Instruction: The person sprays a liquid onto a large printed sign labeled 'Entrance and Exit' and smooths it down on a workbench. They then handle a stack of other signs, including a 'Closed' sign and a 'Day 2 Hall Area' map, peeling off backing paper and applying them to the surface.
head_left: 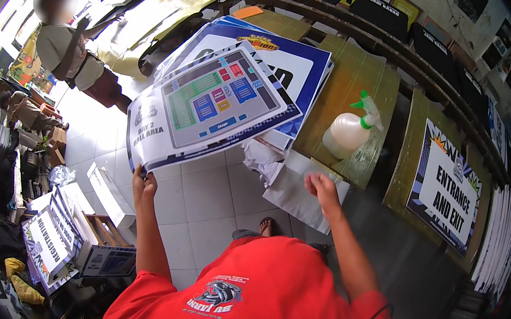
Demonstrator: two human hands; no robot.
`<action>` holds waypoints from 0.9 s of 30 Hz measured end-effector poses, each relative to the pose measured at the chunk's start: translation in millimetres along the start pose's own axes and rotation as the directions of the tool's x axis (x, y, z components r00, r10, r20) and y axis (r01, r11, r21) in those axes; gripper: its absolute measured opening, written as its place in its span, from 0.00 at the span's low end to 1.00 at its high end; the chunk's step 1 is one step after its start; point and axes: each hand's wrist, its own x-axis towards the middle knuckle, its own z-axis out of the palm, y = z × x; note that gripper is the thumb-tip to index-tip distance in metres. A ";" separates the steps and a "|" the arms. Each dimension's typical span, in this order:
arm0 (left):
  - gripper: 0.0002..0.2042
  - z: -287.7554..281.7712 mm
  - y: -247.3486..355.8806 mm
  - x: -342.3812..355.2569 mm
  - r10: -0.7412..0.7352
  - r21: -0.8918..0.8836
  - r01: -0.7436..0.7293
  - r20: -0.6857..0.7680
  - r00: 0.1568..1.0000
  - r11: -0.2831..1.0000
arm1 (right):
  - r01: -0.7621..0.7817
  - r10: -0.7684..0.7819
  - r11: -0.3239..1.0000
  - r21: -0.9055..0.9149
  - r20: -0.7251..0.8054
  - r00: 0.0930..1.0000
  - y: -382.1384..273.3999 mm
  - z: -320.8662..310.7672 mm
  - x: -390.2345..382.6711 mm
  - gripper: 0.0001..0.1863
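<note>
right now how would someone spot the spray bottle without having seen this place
Start at the long green-topped workbench along the far side. Just right of the stack of blue-and-white printed boards, the spray bottle stands near the bench's front edge, above the right hand. It is the only container there: translucent and cloudy, with a green and white trigger head.

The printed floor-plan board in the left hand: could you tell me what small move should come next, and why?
Probably bring the right hand over to the floor-plan board. Only the left hand grips it, at its lower corner, while the right hand rests on crumpled grey paper.
</note>
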 end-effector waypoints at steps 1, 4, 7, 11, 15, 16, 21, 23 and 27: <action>0.04 -17.7 7.4 -7.0 -0.030 0.025 0.029 0.008 1.000 0.999 | -0.043 0.048 0.994 0.098 -0.041 0.998 -15.9 16.2 18.7 0.14; 0.03 -44.4 15.6 -27.0 -0.047 -0.017 0.046 -0.038 0.998 0.999 | -0.089 0.125 0.963 0.254 -0.131 0.983 -32.0 41.1 67.3 0.21; 0.07 -109.4 38.5 -36.3 -0.066 0.018 0.066 0.005 0.998 0.998 | -0.046 0.072 0.991 0.126 -0.211 0.975 -27.9 62.7 92.6 0.22; 0.12 -147.2 29.5 -65.5 -0.152 0.011 0.153 0.221 0.963 0.988 | 0.137 -0.199 0.974 -0.182 -0.381 0.903 4.7 79.8 107.4 0.14; 0.11 -201.3 1.3 -98.9 -0.169 0.077 0.175 -0.086 0.982 0.981 | 0.168 -0.428 0.808 -0.565 -0.366 0.826 -2.8 98.0 78.3 0.11; 0.11 -214.0 -3.1 -106.1 -0.171 0.091 0.184 -0.138 0.976 0.979 | 0.285 -0.504 0.795 -0.536 -0.321 0.802 -3.4 98.7 70.1 0.11; 0.05 -308.3 -29.8 -154.6 -0.287 0.218 0.404 -0.423 0.859 0.888 | 0.486 -0.521 0.711 -0.509 0.083 0.850 -37.0 110.1 -39.0 0.07; 0.05 -335.9 -32.6 -185.4 -0.413 0.371 0.542 -0.374 0.830 0.754 | 0.593 -0.568 0.672 -0.443 0.206 0.797 -46.8 105.1 -96.8 0.04; 0.05 -358.7 -60.1 -233.6 -0.375 0.534 0.619 -0.500 0.781 0.576 | 0.584 -0.474 0.730 -0.354 0.352 0.807 -58.0 63.3 -187.8 0.07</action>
